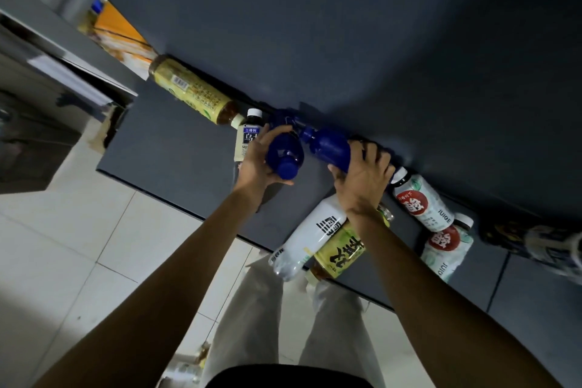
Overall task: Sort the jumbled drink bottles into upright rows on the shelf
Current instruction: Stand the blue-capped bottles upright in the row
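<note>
Yellow-label bottle (341, 253) lies beside white bottle (307, 235), below right hand (362, 179)

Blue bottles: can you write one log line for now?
left hand: grips blue bottle | right hand: grips second blue bottle | shelf: others mostly lying

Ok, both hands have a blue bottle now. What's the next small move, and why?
Probably set the left hand's blue bottle upright against the back wall, beside the standing white-capped dark bottle. That one already starts a row there. The right hand grips a second blue bottle that can follow next to it, while others, like the yellow tea bottle, lie on their sides.
</note>
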